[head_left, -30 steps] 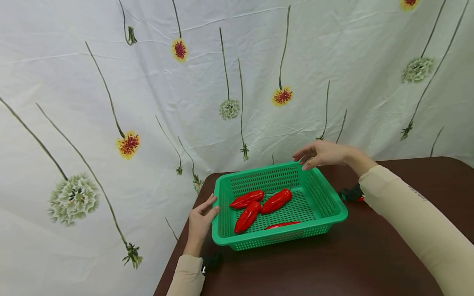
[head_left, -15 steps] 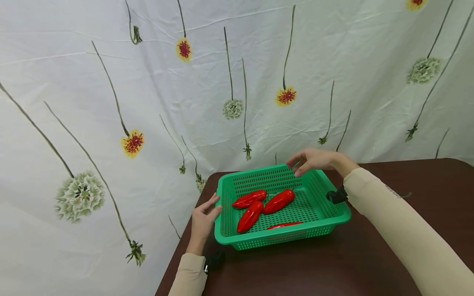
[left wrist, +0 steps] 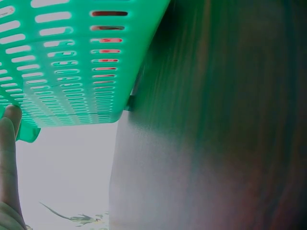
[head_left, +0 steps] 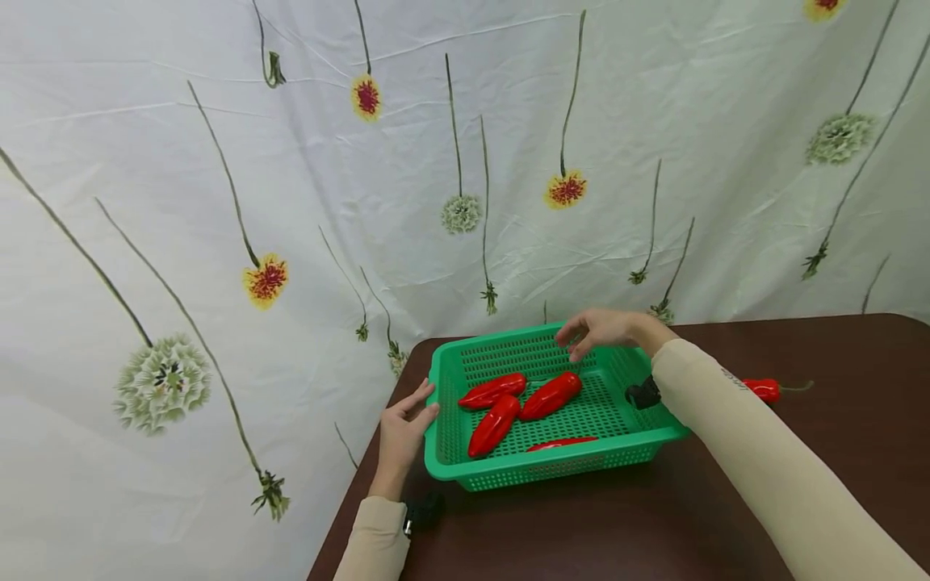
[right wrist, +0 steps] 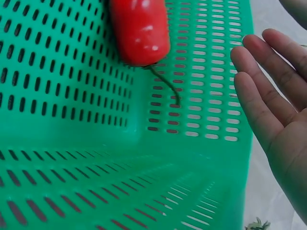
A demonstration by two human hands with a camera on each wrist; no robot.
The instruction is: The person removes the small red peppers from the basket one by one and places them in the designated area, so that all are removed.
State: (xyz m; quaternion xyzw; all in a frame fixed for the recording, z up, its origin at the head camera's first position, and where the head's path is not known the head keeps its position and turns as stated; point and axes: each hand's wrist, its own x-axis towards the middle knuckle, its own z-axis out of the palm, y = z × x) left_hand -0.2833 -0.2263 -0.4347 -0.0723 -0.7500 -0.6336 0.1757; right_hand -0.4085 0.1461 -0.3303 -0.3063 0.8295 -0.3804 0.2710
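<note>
A green plastic basket (head_left: 555, 461) stands on the table with several red peppers in it, one of them (head_left: 494, 426) near its left side. My left hand (head_left: 402, 433) touches the basket's left rim with its fingers extended; the left wrist view shows its fingers (left wrist: 9, 153) beside the slotted wall. Over the basket's back right part hovers my right hand (head_left: 605, 329), its fingers loosely bent and nothing in them. Just below it lies another pepper (head_left: 552, 395). In the right wrist view that hand (right wrist: 283, 96) is beside a pepper (right wrist: 140, 31) with a thin green stem.
Another red pepper (head_left: 763, 390) with a curved stem lies on the dark brown table (head_left: 726, 516) right of the basket, partly covered by my right sleeve. Behind the table hangs a white cloth (head_left: 407, 161) printed with flowers.
My right hand has moved left and down from the back right rim to over the basket. The pepper outside the basket has come into fuller view. My left hand stays at the rim.
</note>
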